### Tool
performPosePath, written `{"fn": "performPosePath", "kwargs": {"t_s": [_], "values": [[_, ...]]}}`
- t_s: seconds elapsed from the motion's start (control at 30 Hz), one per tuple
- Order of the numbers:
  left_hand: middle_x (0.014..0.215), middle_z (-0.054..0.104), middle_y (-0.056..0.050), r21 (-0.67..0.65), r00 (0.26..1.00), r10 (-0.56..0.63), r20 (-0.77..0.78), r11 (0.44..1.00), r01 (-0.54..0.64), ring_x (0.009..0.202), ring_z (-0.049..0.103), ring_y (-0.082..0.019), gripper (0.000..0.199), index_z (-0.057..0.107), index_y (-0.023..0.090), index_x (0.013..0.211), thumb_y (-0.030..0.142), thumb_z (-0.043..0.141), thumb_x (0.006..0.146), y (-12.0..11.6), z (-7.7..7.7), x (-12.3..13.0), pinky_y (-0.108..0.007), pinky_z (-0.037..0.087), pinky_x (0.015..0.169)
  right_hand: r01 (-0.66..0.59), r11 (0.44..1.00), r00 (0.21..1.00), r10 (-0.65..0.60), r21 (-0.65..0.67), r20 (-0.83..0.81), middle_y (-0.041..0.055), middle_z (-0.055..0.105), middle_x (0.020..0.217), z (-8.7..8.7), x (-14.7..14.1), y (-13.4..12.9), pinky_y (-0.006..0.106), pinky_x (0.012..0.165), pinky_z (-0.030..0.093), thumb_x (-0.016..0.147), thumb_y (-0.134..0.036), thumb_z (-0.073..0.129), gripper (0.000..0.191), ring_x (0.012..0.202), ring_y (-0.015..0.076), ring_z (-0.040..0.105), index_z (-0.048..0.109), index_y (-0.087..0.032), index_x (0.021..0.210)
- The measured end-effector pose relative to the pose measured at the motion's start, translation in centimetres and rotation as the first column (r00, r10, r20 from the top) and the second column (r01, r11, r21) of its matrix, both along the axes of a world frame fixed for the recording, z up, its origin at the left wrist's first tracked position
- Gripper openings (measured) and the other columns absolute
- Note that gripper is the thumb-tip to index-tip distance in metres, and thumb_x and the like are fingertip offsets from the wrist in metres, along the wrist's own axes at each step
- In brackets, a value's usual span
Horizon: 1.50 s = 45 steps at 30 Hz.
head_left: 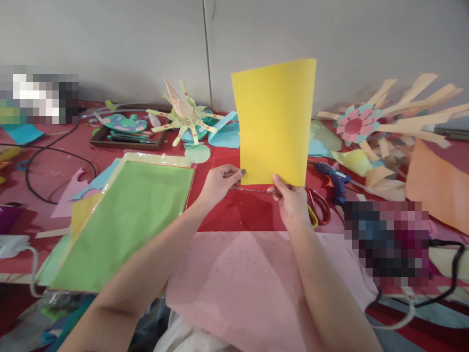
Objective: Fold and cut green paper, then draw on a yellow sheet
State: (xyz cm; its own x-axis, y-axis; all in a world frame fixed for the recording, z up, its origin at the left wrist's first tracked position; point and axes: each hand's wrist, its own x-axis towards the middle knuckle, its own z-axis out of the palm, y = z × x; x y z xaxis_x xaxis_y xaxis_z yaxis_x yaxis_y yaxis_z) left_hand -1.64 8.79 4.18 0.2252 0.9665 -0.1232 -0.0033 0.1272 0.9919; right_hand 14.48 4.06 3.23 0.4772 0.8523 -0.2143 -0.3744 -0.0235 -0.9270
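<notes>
A yellow sheet of paper [274,122] stands upright in front of me, its top right corner curling a little. My left hand [222,182] pinches its lower left corner between thumb and fingers. At the lower right edge, my right hand [291,198] grips the sheet with the thumb in front and the fingers behind. Scissors with red and yellow handles [319,206] lie just right of my right hand, partly covered by it. Below the hands, a pink sheet [234,274] lies at the near table edge.
A packet of green paper [128,220] lies on the left. Farther back are a brown tray [128,142] of pencils and a paper-strip craft [183,115]. On the right are a blue glue gun [334,181], a paper flower [358,123], an orange sheet [437,186] and cables.
</notes>
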Motion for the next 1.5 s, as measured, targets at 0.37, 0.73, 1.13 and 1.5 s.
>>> {"fn": "performPosePath", "kwargs": {"t_s": [0.37, 0.73, 1.13, 1.5], "values": [[0.070, 0.065, -0.002, 0.020, 0.999, -0.028, 0.035, 0.999, 0.027, 0.065, 0.061, -0.013, 0.030, 0.062, 0.014, 0.074, 0.042, 0.068, 0.064, 0.2, -0.5, -0.1, -0.026, 0.055, 0.057, -0.005, 1.000, 1.000, 0.005, 0.007, 0.006, -0.0010, 0.065, 0.070, -0.2, 0.1, 0.0, 0.017, 0.035, 0.033, 0.052, -0.030, 0.079, 0.034, 0.045, 0.0075, 0.058, 0.063, -0.015, 0.078], [0.068, 0.063, -0.002, 0.001, 0.999, -0.014, 0.042, 1.000, 0.014, 0.063, 0.060, -0.012, 0.028, 0.061, 0.014, 0.073, 0.039, 0.069, 0.064, 0.2, -0.1, 0.1, -0.026, 0.055, 0.056, -0.002, 1.000, 1.000, 0.002, -0.012, 0.015, -0.0004, 0.066, 0.071, -0.2, 0.1, 0.0, 0.018, 0.035, 0.035, 0.052, -0.031, 0.078, 0.034, 0.047, 0.0090, 0.060, 0.063, -0.016, 0.078], [0.066, 0.063, 0.000, 0.026, 0.999, -0.027, 0.019, 0.999, 0.026, 0.058, 0.062, -0.011, 0.023, 0.057, 0.015, 0.073, 0.037, 0.064, 0.071, 0.1, -0.2, 0.0, -0.025, 0.056, 0.058, -0.007, 1.000, 0.999, 0.006, 0.013, 0.037, -0.0013, 0.065, 0.068, -0.1, -0.1, 0.0, 0.018, 0.035, 0.034, 0.052, -0.032, 0.078, 0.034, 0.045, 0.0079, 0.058, 0.062, -0.016, 0.078], [0.069, 0.064, 0.001, 0.149, 0.993, -0.120, -0.008, 0.982, 0.120, 0.060, 0.065, -0.012, 0.021, 0.055, 0.018, 0.075, 0.038, 0.059, 0.075, -1.3, 0.4, 0.5, -0.026, 0.054, 0.062, -0.207, 0.976, 0.976, 0.202, 0.067, 0.083, -0.0106, 0.033, 0.034, 0.2, -1.9, -0.8, 0.020, 0.026, 0.016, 0.060, -0.045, 0.072, 0.039, 0.025, 0.0027, 0.024, 0.043, -0.021, 0.052]]}}
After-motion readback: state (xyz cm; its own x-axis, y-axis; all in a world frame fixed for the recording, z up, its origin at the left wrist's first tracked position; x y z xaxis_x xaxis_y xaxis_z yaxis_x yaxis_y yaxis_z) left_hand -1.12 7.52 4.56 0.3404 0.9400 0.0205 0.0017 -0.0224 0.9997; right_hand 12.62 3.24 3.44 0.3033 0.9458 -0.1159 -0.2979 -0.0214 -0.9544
